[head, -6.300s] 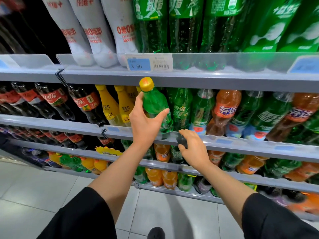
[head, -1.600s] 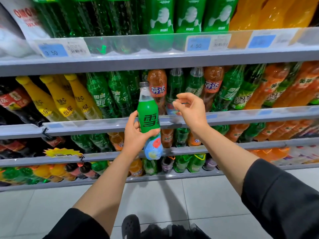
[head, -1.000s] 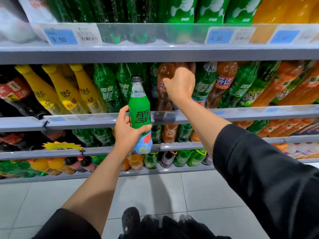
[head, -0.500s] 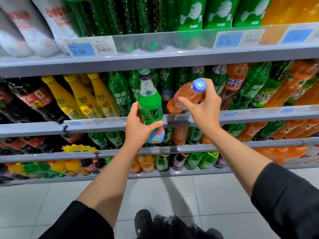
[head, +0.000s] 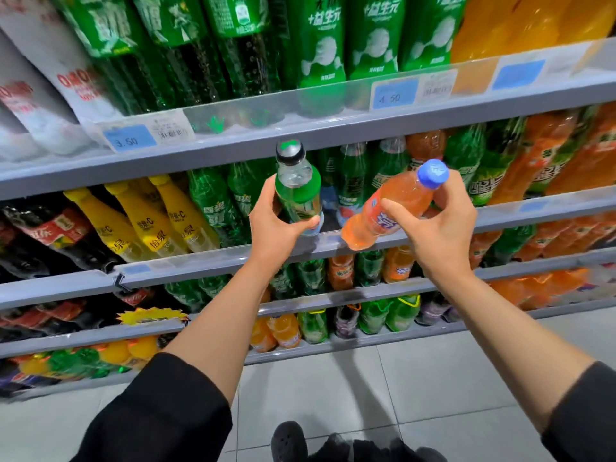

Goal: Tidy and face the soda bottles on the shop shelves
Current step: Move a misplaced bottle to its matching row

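Since half a second ago, my right hand point(head: 440, 235) draws the orange soda bottle point(head: 383, 211) clear, fingers gripping it, cap tilted up-right; left hand point(head: 275, 230) grips the upright green soda bottle point(head: 296, 191) nearest the shelf point(head: 233, 256) gap.

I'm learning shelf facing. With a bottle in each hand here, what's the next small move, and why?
Probably slide the green bottle in the left hand into the dark gap in the green row behind it. The right hand holds the orange bottle tilted clear of the shelf edge, leaving that slot open.
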Tool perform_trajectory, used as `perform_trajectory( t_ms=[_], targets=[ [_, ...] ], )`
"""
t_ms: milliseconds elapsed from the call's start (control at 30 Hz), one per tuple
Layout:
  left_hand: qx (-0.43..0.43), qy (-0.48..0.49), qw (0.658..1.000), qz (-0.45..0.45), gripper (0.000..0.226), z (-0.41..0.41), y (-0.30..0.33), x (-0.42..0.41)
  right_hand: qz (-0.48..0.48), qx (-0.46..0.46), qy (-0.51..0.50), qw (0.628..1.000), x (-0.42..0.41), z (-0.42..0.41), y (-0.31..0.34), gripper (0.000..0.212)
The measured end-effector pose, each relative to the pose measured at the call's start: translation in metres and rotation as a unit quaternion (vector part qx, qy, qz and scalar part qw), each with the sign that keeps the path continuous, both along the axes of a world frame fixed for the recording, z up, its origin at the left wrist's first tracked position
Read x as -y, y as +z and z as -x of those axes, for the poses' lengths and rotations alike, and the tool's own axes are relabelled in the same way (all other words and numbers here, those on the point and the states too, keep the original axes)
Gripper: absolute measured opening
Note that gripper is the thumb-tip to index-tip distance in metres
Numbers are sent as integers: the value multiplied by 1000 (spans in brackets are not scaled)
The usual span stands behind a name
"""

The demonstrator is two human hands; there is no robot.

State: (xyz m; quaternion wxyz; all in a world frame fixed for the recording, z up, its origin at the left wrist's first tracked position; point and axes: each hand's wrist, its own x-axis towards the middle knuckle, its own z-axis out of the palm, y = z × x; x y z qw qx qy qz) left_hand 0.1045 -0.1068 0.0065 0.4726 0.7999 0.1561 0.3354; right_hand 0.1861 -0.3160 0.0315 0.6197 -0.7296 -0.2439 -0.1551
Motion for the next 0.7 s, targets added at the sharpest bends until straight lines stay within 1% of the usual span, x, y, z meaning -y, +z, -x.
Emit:
perform_trajectory(
  t_ms=[200, 300, 433, 567, 600, 667, 700],
  targets=[
    [-38, 19, 999, 2, 58, -22, -10, 3, 30, -2, 4, 1000, 5, 0, -7, 43],
    [-67, 25, 997, 22, 57, -33, -16, 0, 48, -2, 7, 999, 4, 4, -11, 47],
    [-113, 7, 993, 29, 60, -40, -32, -3, 54, -10, -3, 998, 3, 3, -18, 48],
    [-163, 29, 985, 49, 46, -48, -34, -6, 68, -15, -11, 998, 2, 0, -20, 48],
    [-174, 35, 982, 66, 47, -52, -32, -7, 72, -17, -11, 997, 1, 0, -21, 49],
    [-183, 33, 979, 88, 64, -58, -29, -11, 79, -20, -11, 997, 1, -2, -22, 49],
    [-188, 31, 978, 91, 68, -61, -28, -12, 82, -23, -10, 996, 0, -2, -23, 48]
  ],
)
